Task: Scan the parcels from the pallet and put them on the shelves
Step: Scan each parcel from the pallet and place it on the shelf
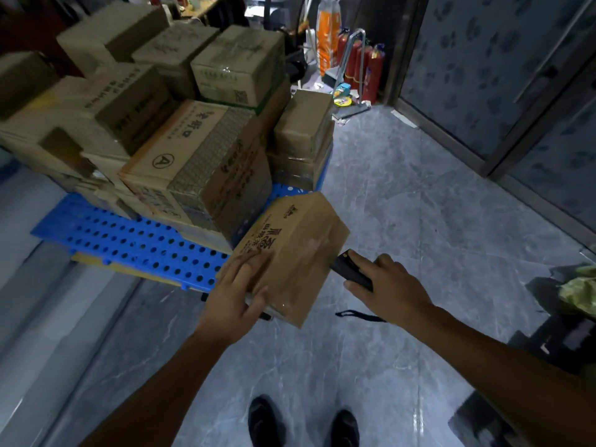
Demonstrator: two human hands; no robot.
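My left hand (235, 295) holds a brown cardboard parcel (290, 253) by its near corner, thumb curled under the edge, lifted off the floor beside the pallet. My right hand (387, 285) grips a black handheld scanner (350, 267), its head almost touching the parcel's right side; a black wrist strap (358, 315) dangles below. A blue perforated plastic pallet (129, 240) lies to the left, stacked with several cardboard boxes (200, 162).
Grey marble floor runs ahead and right. Red fire extinguishers (364, 69) and an orange bag (327, 37) stand at the back. Glass doors line the right. A light ledge (38, 285) runs along the left. My shoes (303, 424) show at the bottom.
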